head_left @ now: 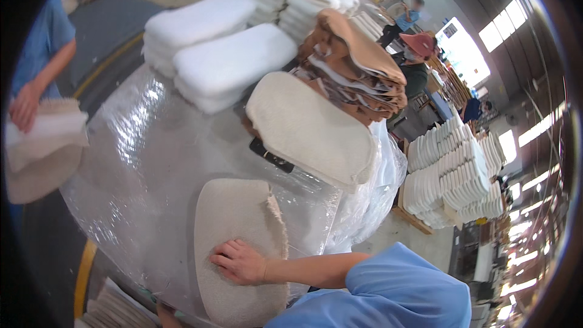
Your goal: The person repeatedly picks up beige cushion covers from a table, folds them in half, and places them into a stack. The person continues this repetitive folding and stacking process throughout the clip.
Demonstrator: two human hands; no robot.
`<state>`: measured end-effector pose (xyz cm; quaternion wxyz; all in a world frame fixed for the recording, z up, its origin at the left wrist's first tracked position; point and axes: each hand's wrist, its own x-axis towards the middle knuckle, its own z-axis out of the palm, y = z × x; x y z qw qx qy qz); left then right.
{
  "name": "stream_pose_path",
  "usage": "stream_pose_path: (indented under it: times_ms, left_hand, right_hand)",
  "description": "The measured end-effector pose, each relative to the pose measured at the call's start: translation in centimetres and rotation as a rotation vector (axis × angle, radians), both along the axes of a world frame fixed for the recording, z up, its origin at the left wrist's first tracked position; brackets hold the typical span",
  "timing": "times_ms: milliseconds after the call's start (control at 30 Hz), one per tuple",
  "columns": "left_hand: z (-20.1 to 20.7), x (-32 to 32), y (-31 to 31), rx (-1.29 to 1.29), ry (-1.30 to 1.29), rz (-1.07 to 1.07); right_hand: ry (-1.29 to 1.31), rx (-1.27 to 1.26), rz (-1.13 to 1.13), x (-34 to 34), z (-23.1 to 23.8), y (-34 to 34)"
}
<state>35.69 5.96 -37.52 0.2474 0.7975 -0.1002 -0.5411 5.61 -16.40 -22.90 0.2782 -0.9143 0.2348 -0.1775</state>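
My right hand [240,262] lies palm down on a beige oblong fabric pad [243,206], fingers somewhat bent and spread, gripping nothing. The pad rests on the plastic-wrapped table [152,200], and its right edge is rough and frayed. At the bottom edge only a sliver of my left arm or hand [168,316] shows, beside several stacked pale pads [112,307]; its fingers are hidden. Farther off, a second cream pad [313,127] lies at a slant, partly over a black object [271,155].
Thick white padded stacks [234,64] stand at the far side, beside a pile of brown pieces [358,54]. At left, another person's hand [24,106] holds pale pads [48,152]. Tall stacks of white pads [449,170] stand on a pallet at right. Several people work beyond.
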Motion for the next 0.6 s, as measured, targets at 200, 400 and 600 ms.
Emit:
stream_pose_path:
  times_ms: [200,400,600]
  left_hand:
    - [7.7,-1.2,5.6,-0.101,0.068,0.388]
    - [14.4,-12.3,7.5,-0.396,-0.24,0.322]
    - [14.1,-23.0,1.3,-0.475,-0.352,0.507]
  right_hand:
    - [0.011,0.106,-0.009,-0.2,1.5,0.3]
    - [-0.019,0.096,-0.079,2.0,5.7,-10.7]
    - [0.245,-0.22,-0.095,-0.7,2.4,-13.9]
